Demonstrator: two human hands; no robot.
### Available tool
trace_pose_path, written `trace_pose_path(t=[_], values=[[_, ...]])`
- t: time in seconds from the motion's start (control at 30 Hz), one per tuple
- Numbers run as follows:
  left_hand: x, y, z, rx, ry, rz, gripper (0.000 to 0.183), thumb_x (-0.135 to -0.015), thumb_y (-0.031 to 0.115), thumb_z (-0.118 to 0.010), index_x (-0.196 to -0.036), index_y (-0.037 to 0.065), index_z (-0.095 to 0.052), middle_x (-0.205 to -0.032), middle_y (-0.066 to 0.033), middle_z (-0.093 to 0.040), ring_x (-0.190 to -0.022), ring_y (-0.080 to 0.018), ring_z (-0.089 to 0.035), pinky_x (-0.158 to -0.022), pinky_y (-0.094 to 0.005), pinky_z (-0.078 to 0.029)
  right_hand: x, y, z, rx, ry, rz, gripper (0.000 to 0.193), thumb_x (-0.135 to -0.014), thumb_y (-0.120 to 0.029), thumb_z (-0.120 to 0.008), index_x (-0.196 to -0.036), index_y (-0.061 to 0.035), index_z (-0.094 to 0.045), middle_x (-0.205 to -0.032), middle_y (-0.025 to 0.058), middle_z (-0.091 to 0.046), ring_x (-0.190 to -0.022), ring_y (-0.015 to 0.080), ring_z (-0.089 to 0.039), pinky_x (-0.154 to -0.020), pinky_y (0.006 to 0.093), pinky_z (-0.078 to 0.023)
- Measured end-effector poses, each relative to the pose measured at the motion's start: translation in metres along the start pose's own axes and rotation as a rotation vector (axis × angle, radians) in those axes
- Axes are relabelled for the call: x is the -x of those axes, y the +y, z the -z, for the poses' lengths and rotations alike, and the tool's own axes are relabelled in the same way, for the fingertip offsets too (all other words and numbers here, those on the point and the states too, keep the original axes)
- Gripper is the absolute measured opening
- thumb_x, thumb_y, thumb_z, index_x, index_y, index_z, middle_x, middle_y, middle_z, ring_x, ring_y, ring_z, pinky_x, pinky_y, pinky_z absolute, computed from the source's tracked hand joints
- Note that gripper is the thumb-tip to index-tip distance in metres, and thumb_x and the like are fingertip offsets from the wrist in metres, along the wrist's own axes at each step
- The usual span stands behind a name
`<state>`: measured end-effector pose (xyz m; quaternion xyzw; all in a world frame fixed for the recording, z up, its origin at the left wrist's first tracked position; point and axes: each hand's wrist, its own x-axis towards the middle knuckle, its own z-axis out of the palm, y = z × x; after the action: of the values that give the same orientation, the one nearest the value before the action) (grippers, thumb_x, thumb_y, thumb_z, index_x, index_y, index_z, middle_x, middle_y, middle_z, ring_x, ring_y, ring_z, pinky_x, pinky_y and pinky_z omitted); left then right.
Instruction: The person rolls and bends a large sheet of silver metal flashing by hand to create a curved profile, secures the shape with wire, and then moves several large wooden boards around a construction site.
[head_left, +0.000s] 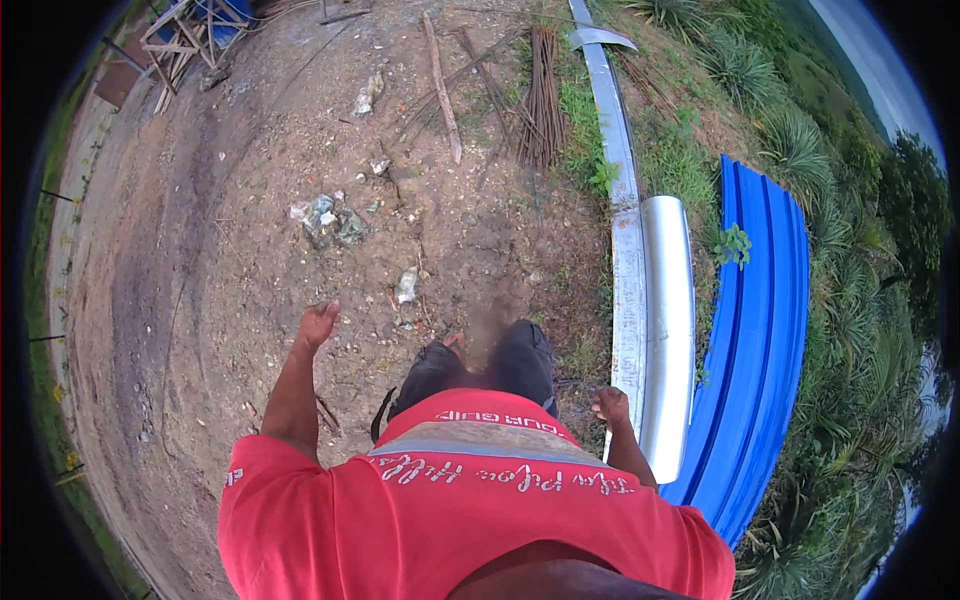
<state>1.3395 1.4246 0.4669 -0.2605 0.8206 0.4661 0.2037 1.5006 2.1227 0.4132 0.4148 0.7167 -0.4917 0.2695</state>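
My left hand hangs out over bare brown soil on the left, thumb away from the palm, with nothing visible in it. Low at my right side is my right hand, its fingers curled in and no object showing. Closest to it lies a long grey metal beam, with a visible gap between them. Along the beam's right side rests a shiny silver-white roll of sheet. Past that roll are blue ribbed roofing sheets. Below me, my legs in dark trousers stand on the soil.
Rusty steel rods lie bundled ahead, left of the beam. A wooden pole and pale rubble are on the soil. Timber pieces stand by a blue container at far left. Spiky plants cover the right slope.
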Motion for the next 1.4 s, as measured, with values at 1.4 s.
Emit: trace_pose_path(t=[1.4], values=[[0.109,-0.293,0.401,0.156,0.472,0.626,0.051,-0.086,0.039,-0.062,-0.121,0.002,-0.059,-0.111,-0.0231,-0.064,-0.109,-0.0360,-0.060,-0.094,-0.0408,-0.047,-0.048,-0.621,-0.825,1.397,-0.836,0.426,0.023,-0.078,-0.022,-0.069,-0.099,-0.0115,-0.069,-0.085,0.0026,-0.068,-0.073,0.0210,-0.066,-0.055,0.0360,-0.052]])
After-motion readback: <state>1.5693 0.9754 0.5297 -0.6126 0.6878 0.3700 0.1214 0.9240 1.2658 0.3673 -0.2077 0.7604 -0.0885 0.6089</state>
